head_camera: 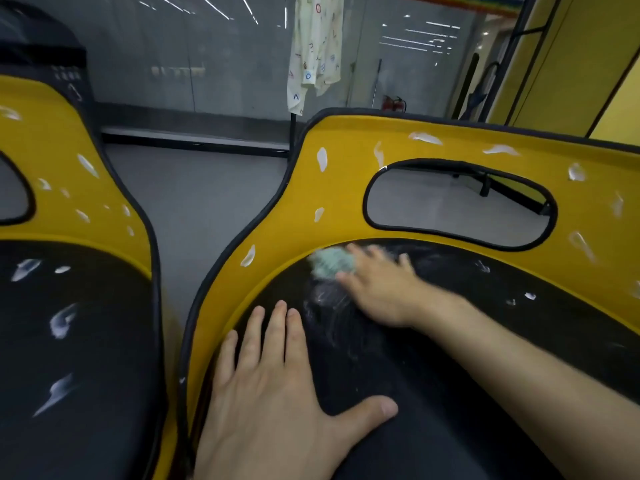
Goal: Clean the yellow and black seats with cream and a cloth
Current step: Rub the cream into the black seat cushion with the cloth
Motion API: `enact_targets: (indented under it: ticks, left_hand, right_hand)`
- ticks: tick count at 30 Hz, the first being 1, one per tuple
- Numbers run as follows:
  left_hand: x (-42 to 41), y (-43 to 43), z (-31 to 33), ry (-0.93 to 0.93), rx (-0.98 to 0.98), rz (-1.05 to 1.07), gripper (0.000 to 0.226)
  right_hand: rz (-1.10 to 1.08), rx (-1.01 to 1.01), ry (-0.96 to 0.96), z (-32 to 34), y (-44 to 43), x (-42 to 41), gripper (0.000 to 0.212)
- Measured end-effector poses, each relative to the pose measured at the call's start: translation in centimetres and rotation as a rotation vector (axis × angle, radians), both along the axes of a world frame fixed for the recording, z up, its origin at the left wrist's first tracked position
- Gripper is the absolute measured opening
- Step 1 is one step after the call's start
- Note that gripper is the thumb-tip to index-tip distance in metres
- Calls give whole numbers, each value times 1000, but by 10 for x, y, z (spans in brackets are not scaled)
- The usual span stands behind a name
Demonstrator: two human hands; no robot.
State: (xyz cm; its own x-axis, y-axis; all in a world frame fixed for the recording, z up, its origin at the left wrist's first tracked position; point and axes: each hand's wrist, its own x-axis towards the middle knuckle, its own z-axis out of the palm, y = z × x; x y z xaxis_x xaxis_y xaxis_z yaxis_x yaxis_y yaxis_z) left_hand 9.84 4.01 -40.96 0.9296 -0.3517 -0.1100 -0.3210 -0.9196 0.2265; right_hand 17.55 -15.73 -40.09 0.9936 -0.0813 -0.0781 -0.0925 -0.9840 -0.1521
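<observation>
Two yellow and black seats stand side by side. On the right seat, my right hand presses a pale green cloth against the upper part of the black pad, blurred by motion. Smeared white cream streaks the pad just below the cloth. My left hand lies flat on the same black pad, fingers spread, holding nothing. White cream dabs dot the yellow backrest around its oval cut-out. The left seat carries untouched dabs of cream on both its yellow and black parts.
A grey floor gap separates the two seats. Behind them runs a glass wall with a patterned garment hanging on a pole. Yellow panels rise at the right, and a red fire extinguisher stands by the wall.
</observation>
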Motion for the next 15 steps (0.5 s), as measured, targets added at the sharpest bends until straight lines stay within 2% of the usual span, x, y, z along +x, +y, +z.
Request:
enact_targets:
  ticks: [2,3,4,7,8,10,13,15]
  left_hand:
    - [1,0,0,-10,10,-1,145]
    - [0,1,-1,-13,10,-2,145]
    - [-1,2,0,-14,10,-4,145]
    - [-3,3,1,-28,12,1,145]
    - [-2,2,2,-26,12,2,145]
    - [-2,1,2,-5,12,-6,145]
    - [0,0,1,-11,28,-14,146]
    - [-1,1,-1,-22,47,-21,147]
  right_hand:
    - [196,26,-47,-8,26,-30,59]
    - [221,13,-60,-8,20,-30,59]
    - [163,-1,-44,-6,4,-21,58]
    - [-256,21,51,12,-57,18,58]
    - [-310,9,57,14,-61,23,59]
    - [-158,-62,50,10,-37,11,59]
    - [178,-12,-7,-2,13,-46,59]
    - [96,-22,-17,0,-23,-50,59]
